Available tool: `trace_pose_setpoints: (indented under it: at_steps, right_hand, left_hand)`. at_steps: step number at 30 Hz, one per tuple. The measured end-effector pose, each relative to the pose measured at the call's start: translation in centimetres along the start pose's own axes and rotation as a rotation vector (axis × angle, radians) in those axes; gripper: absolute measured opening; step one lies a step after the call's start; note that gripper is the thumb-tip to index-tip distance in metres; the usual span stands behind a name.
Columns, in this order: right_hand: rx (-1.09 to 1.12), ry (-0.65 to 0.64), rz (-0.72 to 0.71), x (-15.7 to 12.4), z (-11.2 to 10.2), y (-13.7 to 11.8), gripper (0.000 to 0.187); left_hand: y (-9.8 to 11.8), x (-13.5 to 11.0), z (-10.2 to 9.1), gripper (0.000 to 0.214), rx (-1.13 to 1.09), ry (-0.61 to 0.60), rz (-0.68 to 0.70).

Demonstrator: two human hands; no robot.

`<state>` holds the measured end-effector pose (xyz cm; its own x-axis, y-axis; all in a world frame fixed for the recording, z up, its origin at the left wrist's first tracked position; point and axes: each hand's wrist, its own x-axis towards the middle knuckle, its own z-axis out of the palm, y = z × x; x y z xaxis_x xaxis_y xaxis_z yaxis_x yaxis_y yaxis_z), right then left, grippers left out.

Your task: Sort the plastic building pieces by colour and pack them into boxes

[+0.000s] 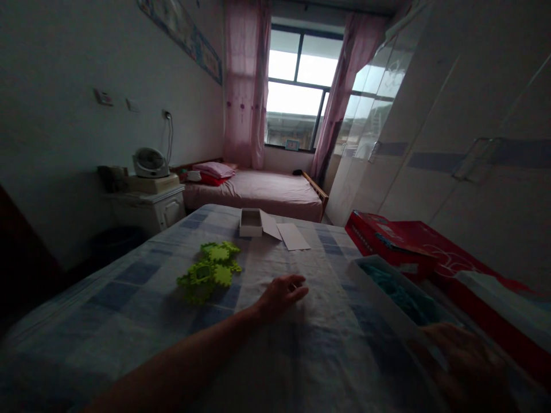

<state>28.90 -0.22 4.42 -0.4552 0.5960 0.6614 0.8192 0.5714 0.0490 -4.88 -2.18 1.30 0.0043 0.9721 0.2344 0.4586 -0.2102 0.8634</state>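
Pale box (372, 291) with teal contents (400, 291), out along the right side of the desk (124, 321), and your right hand (465, 353) is there at its near end, so dark and blurred that a firm grip or a light touch can't be told! Over to your left hand (282, 293), out at mid-desk, fingers loosely bent, thumb standing apart, an open shape! Bright green toothed pieces (221, 275) cluster on its left, a small white open box (251, 231) sits beyond, and red boxes (430, 244) flank your pale one
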Motion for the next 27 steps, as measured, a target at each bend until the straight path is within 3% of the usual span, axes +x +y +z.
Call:
trace_pose_setpoints:
  at_steps: [3,6,10,12,15,18,22,27]
  right_hand:
    - [0.112,-0.046,-0.079,2.3,0.9,-4.9,0.021]
    - [0.32,-0.075,-0.096,4.7,1.4,-10.3,0.017]
    - [0.534,-0.078,-0.05,7.5,1.5,-16.4,0.009]
    - [0.599,-0.09,-0.042,8.5,1.5,-18.4,0.008]
    - [0.7,-0.098,-0.084,9.3,1.3,-20.4,0.008]
    - [0.761,-0.038,-0.119,9.4,1.3,-21.1,0.03]
    - [0.777,-0.019,-0.074,8.7,2.9,-19.8,0.035]
    - [0.78,-0.137,0.088,7.5,6.8,-17.2,0.029]
  left_hand:
    - [0.6,-0.1,-0.2,0.054,-0.411,-0.09,-0.031]
    - [1.4,-0.6,-0.4,0.053,-0.846,-0.12,-0.048]
    - [2.7,-1.5,-1.5,0.055,-1.244,-0.029,-0.183]
    - [3.4,-2.3,-2.8,0.05,-1.334,0.091,-0.244]
    - [4.3,-3.7,-5.7,0.043,-1.317,0.31,-0.289]
    - [5.0,-5.4,-9.3,0.052,-1.149,0.447,-0.316]
    - [5.0,-7.6,-15.3,0.057,-0.916,0.601,-0.314]
    - [2.7,-9.6,-22.5,0.035,-0.757,0.776,-0.353]
